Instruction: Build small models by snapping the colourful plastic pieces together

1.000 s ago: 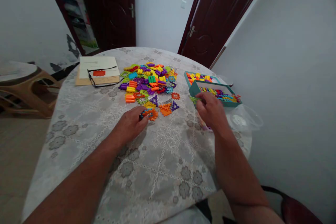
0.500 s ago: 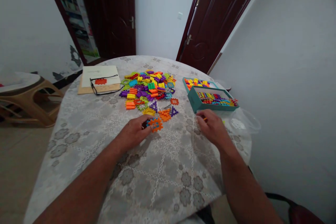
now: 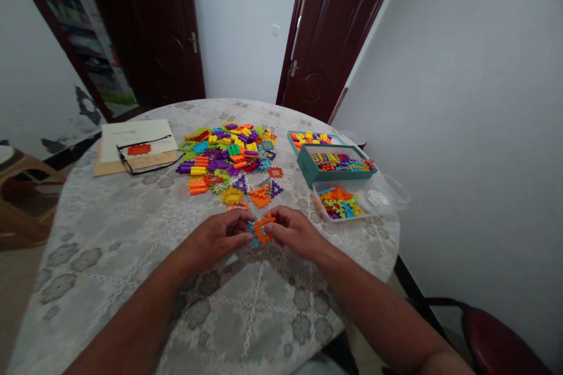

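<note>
Above the near part of the table, both hands meet at an orange and blue interlocking plastic building piece (image 3: 263,232). My left hand (image 3: 220,235) is closed on its blue left side, thumb in front. My right hand (image 3: 292,231) pinches the orange right side between thumb and fingers. Whether the orange and blue parts are joined, I cannot tell, because fingers cover some of them. Just beyond lie an orange piece (image 3: 260,196), a yellow ring-shaped piece (image 3: 231,196) and a purple triangle (image 3: 276,188).
Behind sits a multicoloured heap of building pieces (image 3: 224,155). On the right stand a teal box (image 3: 313,171) with beads and a clear plastic tub (image 3: 347,218) of flat pieces. Eyeglasses (image 3: 127,165) rest on papers (image 3: 108,143) at left.
My right hand has moved left from beside the teal box to the piece in my left hand. The view has shifted right, and the clear tub now shows fully.
</note>
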